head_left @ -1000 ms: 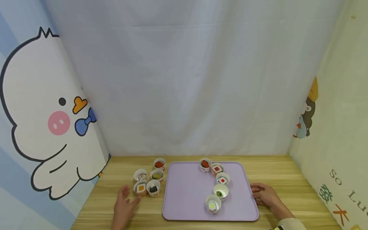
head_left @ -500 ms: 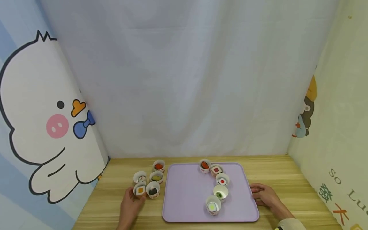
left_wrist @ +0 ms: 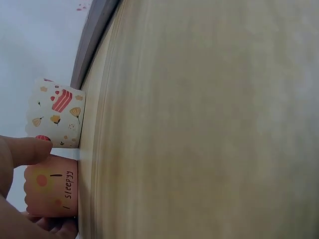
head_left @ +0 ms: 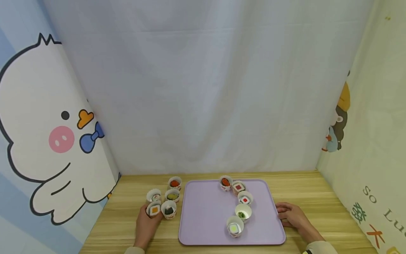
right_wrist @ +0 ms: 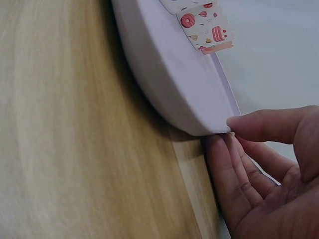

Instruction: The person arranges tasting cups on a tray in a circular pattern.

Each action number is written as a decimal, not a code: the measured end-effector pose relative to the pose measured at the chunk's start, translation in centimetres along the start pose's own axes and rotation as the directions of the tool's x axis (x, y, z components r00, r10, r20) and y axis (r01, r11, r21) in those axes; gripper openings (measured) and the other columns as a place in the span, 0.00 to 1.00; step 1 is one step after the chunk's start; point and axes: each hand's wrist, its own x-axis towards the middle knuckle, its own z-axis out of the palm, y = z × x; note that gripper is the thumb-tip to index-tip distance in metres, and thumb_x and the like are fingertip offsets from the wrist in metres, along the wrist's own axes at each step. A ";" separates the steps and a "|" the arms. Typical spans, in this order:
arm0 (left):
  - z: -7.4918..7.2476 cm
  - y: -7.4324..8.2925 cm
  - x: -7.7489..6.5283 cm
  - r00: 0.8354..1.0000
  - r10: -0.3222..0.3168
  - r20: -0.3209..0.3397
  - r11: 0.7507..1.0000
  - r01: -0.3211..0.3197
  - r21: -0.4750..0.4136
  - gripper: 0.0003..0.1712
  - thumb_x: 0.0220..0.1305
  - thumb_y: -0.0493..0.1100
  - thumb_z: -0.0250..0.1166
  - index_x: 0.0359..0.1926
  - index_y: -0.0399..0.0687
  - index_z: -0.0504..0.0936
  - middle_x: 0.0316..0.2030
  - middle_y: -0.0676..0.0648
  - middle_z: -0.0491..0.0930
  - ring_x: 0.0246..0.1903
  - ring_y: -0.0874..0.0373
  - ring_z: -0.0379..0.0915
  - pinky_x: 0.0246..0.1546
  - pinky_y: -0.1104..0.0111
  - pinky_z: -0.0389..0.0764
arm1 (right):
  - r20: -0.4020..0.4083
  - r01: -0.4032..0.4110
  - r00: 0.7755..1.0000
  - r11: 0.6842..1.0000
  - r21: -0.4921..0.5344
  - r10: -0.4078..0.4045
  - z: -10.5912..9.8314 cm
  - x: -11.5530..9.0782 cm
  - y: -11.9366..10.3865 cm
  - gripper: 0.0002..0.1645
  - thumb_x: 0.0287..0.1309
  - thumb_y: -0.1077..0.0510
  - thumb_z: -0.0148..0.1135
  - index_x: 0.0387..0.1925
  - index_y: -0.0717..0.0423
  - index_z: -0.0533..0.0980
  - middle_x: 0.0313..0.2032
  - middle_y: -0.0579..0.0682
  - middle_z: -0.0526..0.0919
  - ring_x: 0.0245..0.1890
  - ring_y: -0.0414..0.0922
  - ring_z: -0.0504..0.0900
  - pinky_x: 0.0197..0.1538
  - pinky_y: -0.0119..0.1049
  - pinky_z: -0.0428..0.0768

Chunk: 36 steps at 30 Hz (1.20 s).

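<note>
Pink cup — mouth up, left fingers round it, right fingers pinching lilac tray — its length crosswise

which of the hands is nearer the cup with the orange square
Left hand: its thumb and fingers are around that cup; the right hand is farther off, pinching the right edge of the tray.

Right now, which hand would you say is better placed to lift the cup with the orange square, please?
Probably the left hand: it grips that cup, while the right hand pinches the right edge of the tray.
</note>
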 end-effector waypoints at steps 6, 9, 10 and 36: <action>0.3 -0.1 0.3 1.000 0.005 -0.011 1.000 -0.005 0.023 0.38 0.58 0.50 0.70 0.62 0.33 0.67 0.55 0.31 0.76 0.54 0.38 0.74 0.55 0.47 0.74 | 0.005 0.007 1.000 1.000 0.007 -0.007 0.0 -0.1 -0.1 0.32 0.49 0.72 0.62 0.60 0.69 0.71 0.38 0.49 0.82 0.35 0.43 0.81 0.35 0.40 0.84; 0.4 -0.2 0.5 1.000 0.005 -0.011 0.999 -0.005 0.037 0.37 0.58 0.50 0.69 0.62 0.33 0.67 0.54 0.30 0.77 0.54 0.38 0.75 0.54 0.48 0.74 | 0.006 0.012 1.000 1.000 0.013 -0.012 0.0 -0.1 -0.1 0.32 0.49 0.72 0.62 0.60 0.69 0.71 0.38 0.49 0.82 0.34 0.42 0.81 0.35 0.40 0.84; 0.4 -0.2 0.5 1.000 0.004 -0.014 0.999 -0.004 0.037 0.37 0.58 0.49 0.69 0.62 0.33 0.68 0.54 0.30 0.77 0.54 0.38 0.75 0.54 0.48 0.75 | 0.011 0.016 1.000 1.000 0.015 -0.016 0.0 -0.1 -0.1 0.32 0.49 0.72 0.62 0.60 0.70 0.71 0.38 0.49 0.82 0.34 0.42 0.81 0.35 0.40 0.84; -4.1 2.6 -1.0 0.998 0.011 -0.059 1.000 -0.010 0.021 0.35 0.55 0.43 0.71 0.62 0.38 0.69 0.54 0.31 0.79 0.55 0.38 0.75 0.55 0.45 0.74 | 0.014 0.009 1.000 1.000 -0.009 -0.009 -0.1 -0.1 -0.1 0.32 0.51 0.71 0.62 0.61 0.69 0.70 0.41 0.51 0.82 0.36 0.42 0.81 0.36 0.40 0.84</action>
